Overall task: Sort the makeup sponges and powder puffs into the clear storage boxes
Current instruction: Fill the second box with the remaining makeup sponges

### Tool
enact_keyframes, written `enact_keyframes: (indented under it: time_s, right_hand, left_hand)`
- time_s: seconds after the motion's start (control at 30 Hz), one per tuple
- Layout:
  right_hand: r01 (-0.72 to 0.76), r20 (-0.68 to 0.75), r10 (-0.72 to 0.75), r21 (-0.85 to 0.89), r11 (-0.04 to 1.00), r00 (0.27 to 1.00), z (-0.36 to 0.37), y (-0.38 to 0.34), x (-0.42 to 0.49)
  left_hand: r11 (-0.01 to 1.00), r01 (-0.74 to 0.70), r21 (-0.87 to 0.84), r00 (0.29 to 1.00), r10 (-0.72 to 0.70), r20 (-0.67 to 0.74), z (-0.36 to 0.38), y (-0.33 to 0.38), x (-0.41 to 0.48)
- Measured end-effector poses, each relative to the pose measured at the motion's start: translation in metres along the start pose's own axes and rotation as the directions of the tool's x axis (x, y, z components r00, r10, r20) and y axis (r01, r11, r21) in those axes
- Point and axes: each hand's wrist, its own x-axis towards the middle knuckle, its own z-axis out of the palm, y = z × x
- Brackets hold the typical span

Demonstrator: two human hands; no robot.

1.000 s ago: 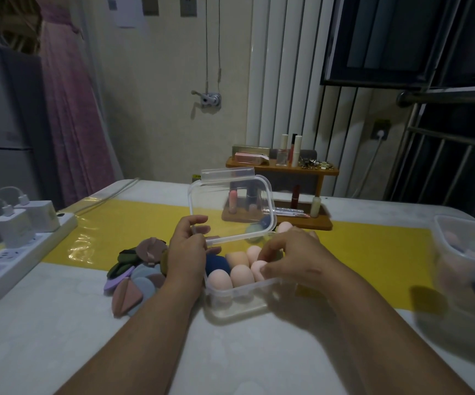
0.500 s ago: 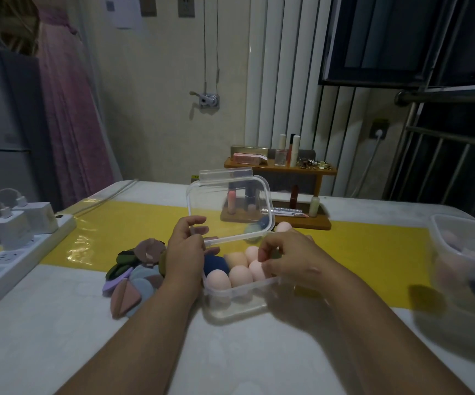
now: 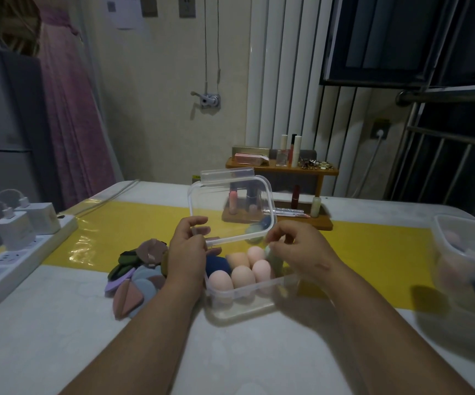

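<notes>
Table: left grip pinches lid, right grip sponge.

Sponges lie in the box on the table — lid above it, puffs just left, power strip far left, shelf behind, second box far right.

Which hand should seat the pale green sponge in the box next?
Right. The right hand pinches the green sponge over the right end of the box; the left hand is busy gripping the lower edge of the raised lid.
</notes>
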Motion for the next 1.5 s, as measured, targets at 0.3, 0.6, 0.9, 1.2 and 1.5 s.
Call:
enact_keyframes:
  time_s: [0.3,0.6,0.9,1.2,1.5]
  right_hand:
    - [-0.152,-0.236,0.136,-0.051,0.987,0.962,-0.005,0.029,0.013]
    - [-0.126,0.079,0.184,-0.471,0.873,0.980,0.014,0.062,0.023]
    - [-0.265,-0.015,0.302,-0.525,0.809,0.953,0.017,0.066,0.031]
    - [-0.348,-0.231,0.284,-0.321,0.881,0.931,0.010,0.057,0.021]
    - [-0.039,-0.265,0.081,0.160,0.986,0.961,-0.027,0.008,0.006]
  left_hand:
    - [1.000,0.006,0.015,0.999,-0.006,-0.040,-0.001,0.006,-0.002]
    - [1.000,0.004,0.011,0.997,-0.003,-0.076,-0.005,0.010,0.001]
    - [1.000,0.007,0.017,0.998,-0.006,-0.065,-0.002,0.006,0.000]
    - [1.000,0.006,0.019,0.998,-0.005,-0.055,-0.003,0.005,0.001]
    - [1.000,0.005,0.013,0.998,-0.004,-0.058,-0.002,0.005,0.001]
